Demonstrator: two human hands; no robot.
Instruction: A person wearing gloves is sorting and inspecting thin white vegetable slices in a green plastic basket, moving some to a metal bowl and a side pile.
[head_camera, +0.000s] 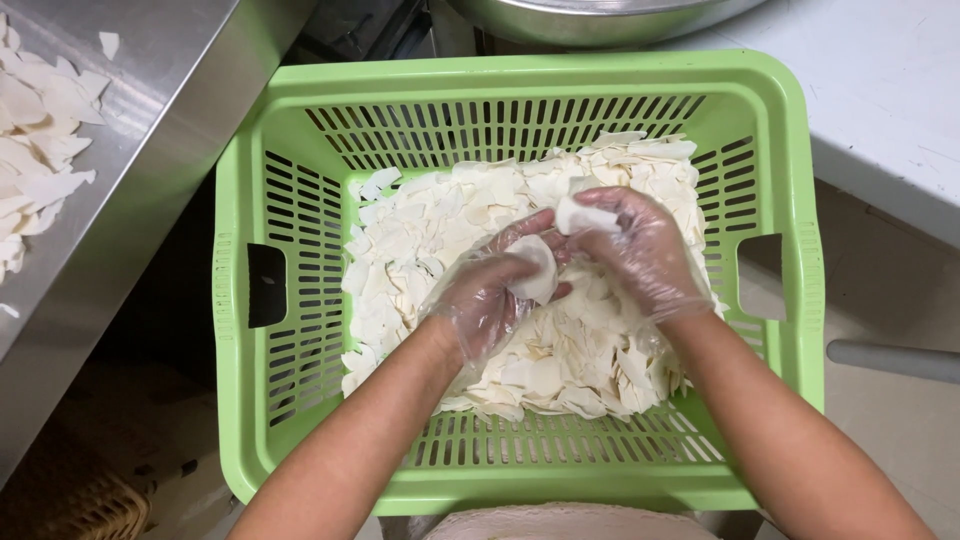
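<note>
A green slotted plastic basket (232, 300) holds a heap of thin cream-white slices (420, 235). Both my hands wear clear plastic gloves and meet over the middle of the heap. My left hand (480, 300) cups a rounded white slice (535, 265) against its fingers. My right hand (640, 250) grips another white slice (585, 215) at its fingertips, touching the left hand's piece. Both forearms come in from the bottom edge of the head view.
A steel counter (150, 110) at the left carries more white slices (35, 130). A metal bowl rim (600, 15) sits beyond the basket. A white surface (880, 90) lies at the right, with a grey bar (890, 358) below it. A woven basket (90, 510) is at bottom left.
</note>
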